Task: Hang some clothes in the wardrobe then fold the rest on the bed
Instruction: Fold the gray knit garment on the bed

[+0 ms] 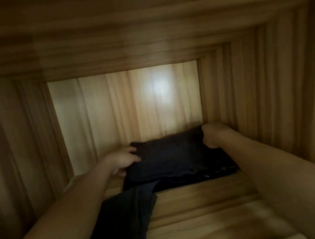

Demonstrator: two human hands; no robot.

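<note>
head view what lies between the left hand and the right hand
A dark folded garment fills the stretch in the head view; the left hand and right hand each hold a far corner of it.

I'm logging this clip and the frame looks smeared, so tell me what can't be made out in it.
Head view, motion blur: what kind of clothing the dark folded garment on the wooden wardrobe shelf is.
Head view: fingertips of the right hand, hidden behind its own knuckles at the garment's corner.
Head view, bottom edge: the dark cloth hanging over the shelf front is cut off.
</note>
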